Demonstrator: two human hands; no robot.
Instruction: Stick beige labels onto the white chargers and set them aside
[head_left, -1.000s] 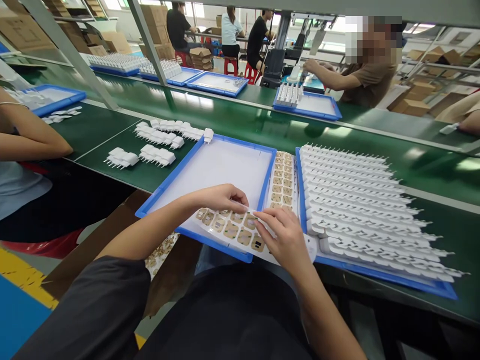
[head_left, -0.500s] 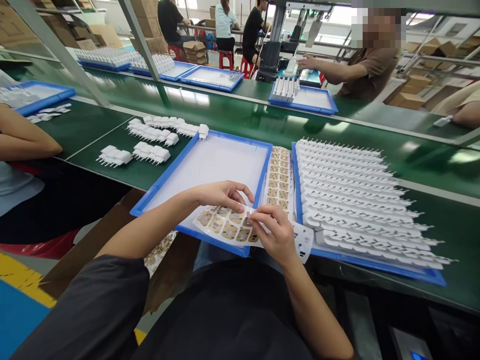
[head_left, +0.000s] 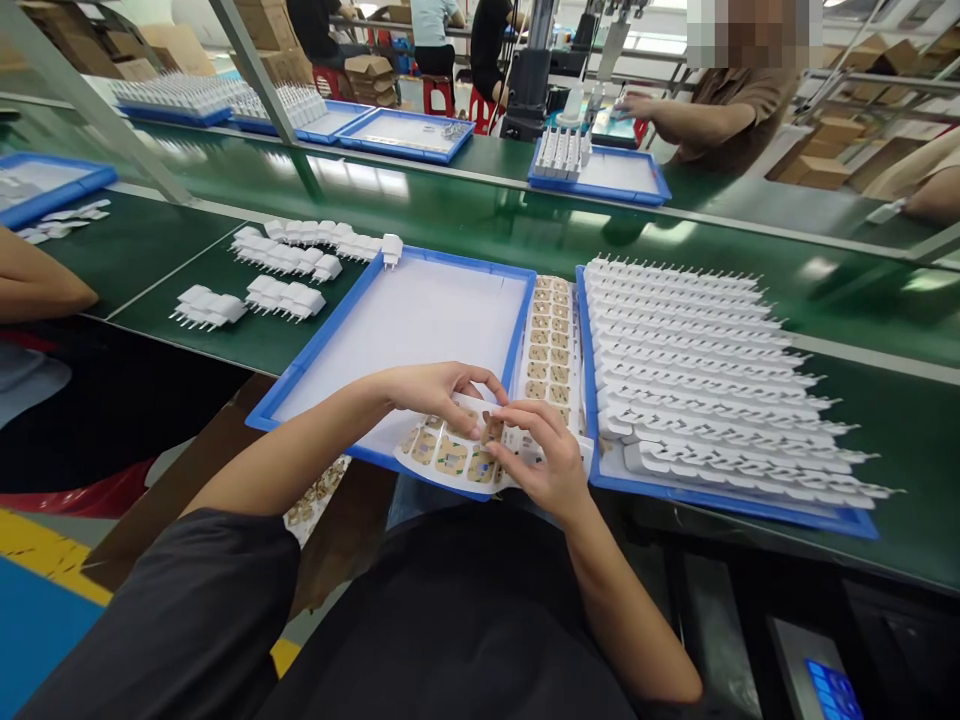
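My left hand (head_left: 450,392) pinches the upper edge of a white sheet of tan stickers (head_left: 452,456), held over the near edge of a blue-rimmed tray (head_left: 300,375). At the sheet's right part, my right hand (head_left: 546,455) has its thumb and forefinger closed on a tan sticker (head_left: 492,428) that stands up from the sheet. More sticker sheets (head_left: 549,350) lie between this tray and a second blue tray (head_left: 840,520), which holds rows of white plug adapters (head_left: 705,370).
Loose white plugs (head_left: 285,297) lie on the green table at the left, and one plug (head_left: 391,250) rests on the tray's far left corner. A person's arm (head_left: 45,280) is at the left edge. Across the belt (head_left: 465,200), another person works beside a tray (head_left: 626,178).
The sheet has tilted and its right end has swung in behind my right hand. My right fingers now hold a sticker raised from it. The whole view has shifted slightly.
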